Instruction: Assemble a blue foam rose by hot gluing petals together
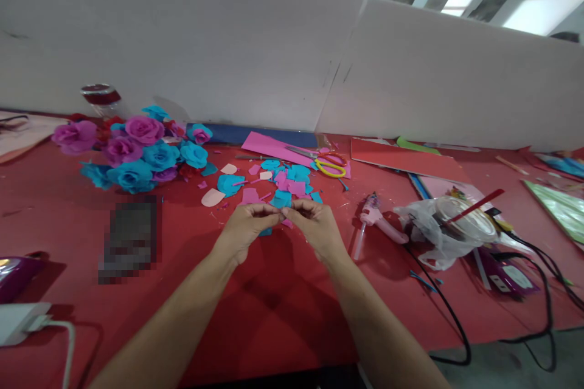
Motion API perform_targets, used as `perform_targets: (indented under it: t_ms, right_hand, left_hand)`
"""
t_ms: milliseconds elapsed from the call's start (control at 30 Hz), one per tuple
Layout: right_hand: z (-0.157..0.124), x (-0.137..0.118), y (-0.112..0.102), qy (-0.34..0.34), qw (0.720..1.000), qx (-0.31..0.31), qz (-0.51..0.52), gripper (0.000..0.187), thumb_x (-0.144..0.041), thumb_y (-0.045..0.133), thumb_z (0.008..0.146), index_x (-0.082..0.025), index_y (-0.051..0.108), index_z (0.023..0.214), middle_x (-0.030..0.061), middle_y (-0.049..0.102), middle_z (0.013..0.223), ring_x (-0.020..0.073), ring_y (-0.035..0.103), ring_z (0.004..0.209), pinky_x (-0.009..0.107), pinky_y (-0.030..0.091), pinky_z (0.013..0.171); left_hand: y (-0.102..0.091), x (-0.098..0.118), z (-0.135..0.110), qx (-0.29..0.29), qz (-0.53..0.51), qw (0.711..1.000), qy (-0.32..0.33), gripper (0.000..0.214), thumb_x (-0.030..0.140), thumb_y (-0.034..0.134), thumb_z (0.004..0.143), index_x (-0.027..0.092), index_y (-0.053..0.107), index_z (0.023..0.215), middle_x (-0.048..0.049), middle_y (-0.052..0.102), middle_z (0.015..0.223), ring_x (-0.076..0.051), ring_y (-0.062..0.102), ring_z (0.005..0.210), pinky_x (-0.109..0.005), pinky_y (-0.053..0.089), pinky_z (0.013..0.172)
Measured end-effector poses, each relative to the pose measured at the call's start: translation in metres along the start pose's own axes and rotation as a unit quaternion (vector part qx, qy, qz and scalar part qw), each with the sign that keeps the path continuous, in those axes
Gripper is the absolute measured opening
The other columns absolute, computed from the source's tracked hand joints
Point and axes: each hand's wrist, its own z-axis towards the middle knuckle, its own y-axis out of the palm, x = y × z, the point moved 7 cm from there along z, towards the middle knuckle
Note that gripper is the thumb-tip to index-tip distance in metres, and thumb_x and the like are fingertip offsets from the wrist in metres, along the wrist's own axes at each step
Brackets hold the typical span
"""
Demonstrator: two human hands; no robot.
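My left hand (246, 228) and my right hand (317, 228) meet above the red table, thumbs and fingertips pinched together. Whatever lies between the fingertips is too small and hidden to make out. Just beyond them is a loose pile of cut paper pieces (298, 173), blue, magenta and pale pink. Behind the pile, scissors with yellow and red handles (331, 168) rest on a magenta paper sheet (269, 147). To the right of my right hand lies a pink glue gun (371, 214) with a clear glue stick beside it. Purple and blue paper flowers (132, 176) are bunched at the left.
A blurred-out dark object (130, 240) lies on the left, near a white plug (22, 322) with its cable. At right are a tub in a plastic bag (465, 219), a purple power strip (506, 273) and black cords. White panels (182, 42) stand behind the table.
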Motion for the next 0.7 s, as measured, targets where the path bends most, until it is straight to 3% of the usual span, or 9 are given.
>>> perform_targets:
  t_ms: [200,433,700]
  right_hand:
    - [-0.0002,-0.0062,0.0020,-0.032,0.999,-0.013,-0.037,0.017,-0.031,0.061,0.076,-0.019,0.065,0.064,-0.0030,0.053,0.061,0.0115,0.045,0.061,0.024,0.037,0.061]
    - [-0.0014,0.0018,0.0019,-0.003,1.000,0.005,-0.015,0.015,-0.033,0.067,0.071,-0.019,0.068,0.068,-0.0016,0.057,0.063,0.0118,0.047,0.058,0.026,0.038,0.059]
    - [-0.0047,-0.0032,0.0077,-0.001,1.000,-0.010,-0.001,0.014,-0.033,0.066,0.074,-0.020,0.069,0.070,-0.0006,0.061,0.068,0.0129,0.051,0.064,0.026,0.040,0.063]
  left_hand:
    - [0.0028,0.0023,-0.0008,-0.007,0.029,1.000,0.011,0.020,0.038,0.073,0.063,0.022,0.076,0.074,-0.0033,0.070,0.073,-0.016,0.058,0.072,-0.027,0.042,0.067]
    - [0.0009,0.0009,-0.0025,0.032,-0.007,0.999,0.004,0.007,0.028,0.074,0.059,0.022,0.074,0.060,-0.0007,0.068,0.064,-0.013,0.056,0.064,-0.026,0.043,0.067]
    - [-0.0006,-0.0034,-0.0027,0.067,-0.038,0.997,0.004,0.008,0.025,0.077,0.054,0.021,0.071,0.056,0.0014,0.064,0.058,-0.011,0.054,0.058,-0.025,0.042,0.063]
